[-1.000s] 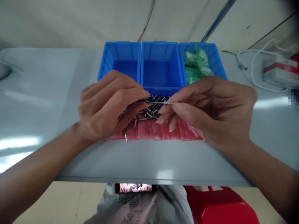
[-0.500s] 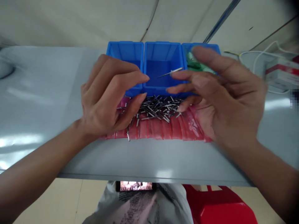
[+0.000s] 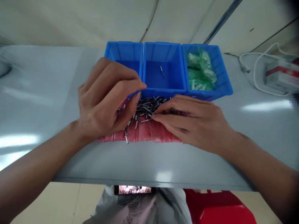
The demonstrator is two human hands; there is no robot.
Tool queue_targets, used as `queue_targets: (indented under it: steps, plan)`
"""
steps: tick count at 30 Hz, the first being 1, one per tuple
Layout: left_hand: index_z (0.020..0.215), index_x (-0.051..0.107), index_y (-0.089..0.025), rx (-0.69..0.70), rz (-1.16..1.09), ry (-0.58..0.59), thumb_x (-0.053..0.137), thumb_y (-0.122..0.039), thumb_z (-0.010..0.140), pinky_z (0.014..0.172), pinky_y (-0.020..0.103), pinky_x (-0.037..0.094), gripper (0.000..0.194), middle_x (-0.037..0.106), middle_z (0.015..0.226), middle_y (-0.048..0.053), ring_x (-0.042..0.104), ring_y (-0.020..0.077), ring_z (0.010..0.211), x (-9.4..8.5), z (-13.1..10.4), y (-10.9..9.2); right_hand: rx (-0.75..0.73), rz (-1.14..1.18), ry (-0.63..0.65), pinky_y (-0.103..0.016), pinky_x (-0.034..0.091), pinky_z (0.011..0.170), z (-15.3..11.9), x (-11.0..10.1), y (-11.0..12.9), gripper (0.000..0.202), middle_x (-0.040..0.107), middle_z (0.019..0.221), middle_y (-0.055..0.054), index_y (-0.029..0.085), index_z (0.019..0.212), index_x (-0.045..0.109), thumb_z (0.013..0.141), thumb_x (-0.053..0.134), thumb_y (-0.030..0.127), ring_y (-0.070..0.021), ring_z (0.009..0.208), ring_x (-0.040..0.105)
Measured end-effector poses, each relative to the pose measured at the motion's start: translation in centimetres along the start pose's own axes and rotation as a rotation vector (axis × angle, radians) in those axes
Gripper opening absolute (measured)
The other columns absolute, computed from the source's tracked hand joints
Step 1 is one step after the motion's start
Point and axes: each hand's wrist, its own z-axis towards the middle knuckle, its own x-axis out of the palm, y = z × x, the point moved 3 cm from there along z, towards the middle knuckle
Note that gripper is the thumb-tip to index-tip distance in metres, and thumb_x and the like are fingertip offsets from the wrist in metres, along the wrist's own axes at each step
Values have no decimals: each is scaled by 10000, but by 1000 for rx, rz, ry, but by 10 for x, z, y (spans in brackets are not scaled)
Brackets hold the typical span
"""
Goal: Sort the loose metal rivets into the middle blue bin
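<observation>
Silvery blind rivets [image 3: 147,107] lie in a loose pile on a pink-red plastic bag [image 3: 153,130]. My right hand [image 3: 193,121] reaches palm down into the right side of this pile, thumb and forefinger closing on a rivet at its edge. My left hand [image 3: 107,96] hovers over the pile's left side, fingers curled, with a narrow gap between thumb and forefinger and nothing visible in them. One rivet [image 3: 162,72] lies on the floor of the middle blue bin [image 3: 164,91], just behind the pile.
The left blue bin [image 3: 125,44] is partly behind my left hand. Green plastic bags [image 3: 202,70] fill the right blue bin [image 3: 224,84]. A white cable [image 3: 255,74] and a red-white box [image 3: 282,74] stand at the right. The grey table's front edge [image 3: 151,184] is close to my lap.
My right hand has come down from above the middle bin to the pile. The rivet it held now lies in that bin. My left thumb and forefinger have drawn closer together.
</observation>
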Motion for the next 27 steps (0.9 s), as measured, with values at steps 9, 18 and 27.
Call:
queue_targets:
  steps: [9, 18, 27]
  plan:
    - [1276, 680, -169, 14, -4, 36, 711, -130, 1018, 887, 432, 680, 263, 762, 1186, 34, 782, 242, 1049, -3, -2, -5, 49, 63, -161, -232, 667, 832, -1, -11, -4, 127, 829, 1040, 0, 209, 1078, 775, 1063, 727, 92, -98, 938, 778]
    - [1282, 710, -138, 16, -91, 17, 800, -250, 1030, 771, 473, 714, 290, 795, 1105, 61, 806, 282, 968, -3, -1, -14, 489, 361, -387, -248, 694, 676, 2, -22, 1, 95, 852, 914, 84, 274, 1014, 816, 1004, 842, 183, -103, 747, 803]
    - [1224, 709, -172, 57, -103, 27, 798, -165, 1007, 689, 455, 677, 235, 785, 1082, 47, 803, 257, 898, -3, 2, -17, 622, 581, -473, -287, 719, 589, 2, -15, 2, 114, 859, 889, 49, 295, 979, 860, 942, 899, 194, -149, 679, 793]
